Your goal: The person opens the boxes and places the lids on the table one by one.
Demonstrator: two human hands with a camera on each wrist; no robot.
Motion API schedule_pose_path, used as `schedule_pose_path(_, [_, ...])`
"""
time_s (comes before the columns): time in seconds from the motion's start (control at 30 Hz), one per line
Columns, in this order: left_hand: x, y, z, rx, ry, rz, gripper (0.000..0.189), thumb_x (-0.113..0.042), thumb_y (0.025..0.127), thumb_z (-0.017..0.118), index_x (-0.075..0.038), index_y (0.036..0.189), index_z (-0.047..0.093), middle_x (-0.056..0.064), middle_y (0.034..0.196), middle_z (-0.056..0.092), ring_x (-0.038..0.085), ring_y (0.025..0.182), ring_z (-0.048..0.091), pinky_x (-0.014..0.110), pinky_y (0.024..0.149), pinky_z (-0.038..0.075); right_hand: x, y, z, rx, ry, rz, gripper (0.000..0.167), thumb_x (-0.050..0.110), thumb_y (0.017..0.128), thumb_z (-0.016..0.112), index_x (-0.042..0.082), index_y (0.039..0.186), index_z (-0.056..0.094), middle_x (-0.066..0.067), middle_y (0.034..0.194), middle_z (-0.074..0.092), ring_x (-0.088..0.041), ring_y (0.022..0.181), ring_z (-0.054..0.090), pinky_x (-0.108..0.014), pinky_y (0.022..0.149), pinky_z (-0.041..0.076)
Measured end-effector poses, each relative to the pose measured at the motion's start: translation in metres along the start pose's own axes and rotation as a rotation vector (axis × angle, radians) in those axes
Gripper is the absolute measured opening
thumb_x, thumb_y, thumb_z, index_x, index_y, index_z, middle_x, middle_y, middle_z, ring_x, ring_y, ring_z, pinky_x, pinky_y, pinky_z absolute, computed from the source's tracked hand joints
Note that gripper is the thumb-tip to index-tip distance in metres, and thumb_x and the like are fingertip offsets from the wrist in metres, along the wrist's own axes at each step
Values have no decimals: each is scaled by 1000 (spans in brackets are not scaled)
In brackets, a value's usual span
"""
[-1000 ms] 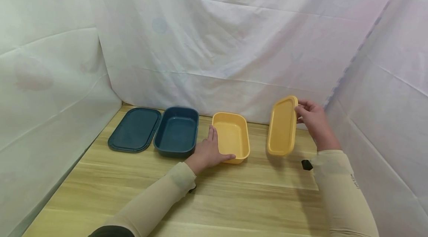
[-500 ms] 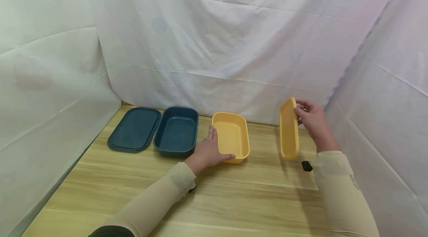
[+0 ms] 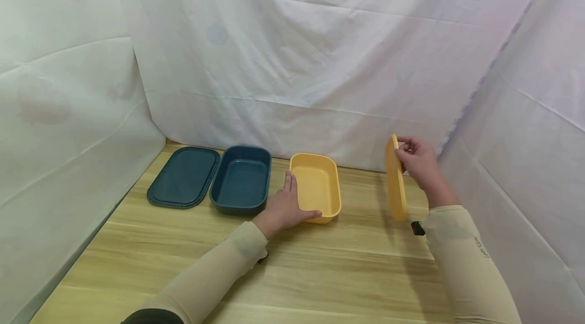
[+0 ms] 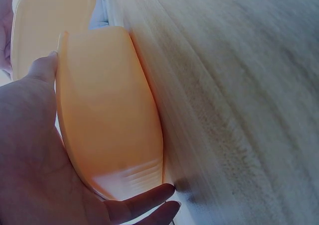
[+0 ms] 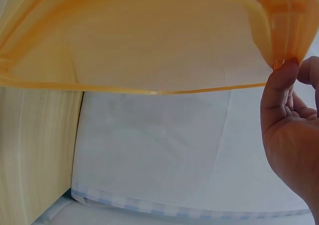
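Observation:
A yellow rectangular food container [image 3: 320, 189] stands uncovered on the table. My left hand [image 3: 284, 208] rests against its near left corner, fingers stretched along the left wall and thumb over the near rim. The left wrist view shows the container's outer wall [image 4: 109, 105] between that thumb and the fingertips. To the right, my right hand [image 3: 421, 165] pinches a yellow lid [image 3: 395, 176] by its far right edge, holding it nearly upright and edge-on. Close up in the right wrist view, the lid's pale face [image 5: 164, 41] fills the top.
Left of the yellow container sit an uncovered dark teal container [image 3: 241, 182] and a flat dark teal lid [image 3: 185, 176], side by side. White cloth [image 3: 292, 60] encloses the back and both sides of the wooden table [image 3: 320, 273].
The yellow lid has turned from showing its broad face to nearly edge-on, shifting slightly right. My right hand has turned slightly with it. The left hand and containers have stayed put.

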State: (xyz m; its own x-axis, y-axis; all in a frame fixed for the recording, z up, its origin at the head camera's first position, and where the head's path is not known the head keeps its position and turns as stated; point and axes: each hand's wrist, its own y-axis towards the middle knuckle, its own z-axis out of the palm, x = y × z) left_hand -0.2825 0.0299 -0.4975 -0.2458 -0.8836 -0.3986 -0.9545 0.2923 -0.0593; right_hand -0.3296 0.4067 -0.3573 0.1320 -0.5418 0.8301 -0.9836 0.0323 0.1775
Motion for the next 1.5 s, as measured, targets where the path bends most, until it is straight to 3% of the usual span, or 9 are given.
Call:
schedule_pose_path(0.3, [1, 1, 2, -4, -1, 5, 146, -99, 84, 58, -1, 177, 3, 18, 185, -4, 41, 132, 66, 46, 92, 60, 3, 0, 13, 20, -39, -32, 43, 10, 110, 60, -5, 151, 58, -13, 103, 59, -13, 71, 64, -29, 56, 57])
schedule_pose_path(0.7, [0, 0, 1, 3, -1, 7, 144, -96, 86, 60, -1, 177, 2, 17, 185, -6, 41, 130, 67, 46, 91, 60, 2, 0, 31, 24, -95, -81, 40, 3, 106, 60, -6, 145, 61, -13, 100, 58, -22, 74, 67, -30, 50, 55])
schedule_pose_path(1.0, [1, 2, 3, 0, -1, 2, 144, -97, 85, 60, -1, 177, 2, 17, 185, -5, 40, 129, 67, 46, 91, 60, -1, 1, 43, 20, -151, -108, 41, 4, 107, 61, -4, 147, 61, -15, 102, 59, -23, 85, 67, -30, 53, 54])
schedule_pose_path(1.27, [2, 3, 3, -11, -5, 1, 143, -94, 86, 62, -1, 177, 2, 18, 185, -4, 40, 128, 67, 47, 91, 60, -2, 3, 49, 30, -174, -118, 43, 3, 106, 60, -5, 148, 60, -13, 102, 58, -15, 70, 57, -29, 51, 49])
schedule_pose_path(1.5, [1, 4, 2, -15, 2, -1, 146, -97, 84, 61, 0, 177, 4, 19, 185, -2, 39, 125, 69, 45, 87, 60, -7, 8, 57, -34, -215, -166, 39, -2, 100, 63, -7, 139, 65, -13, 94, 60, -9, 59, 52, -26, 47, 46])
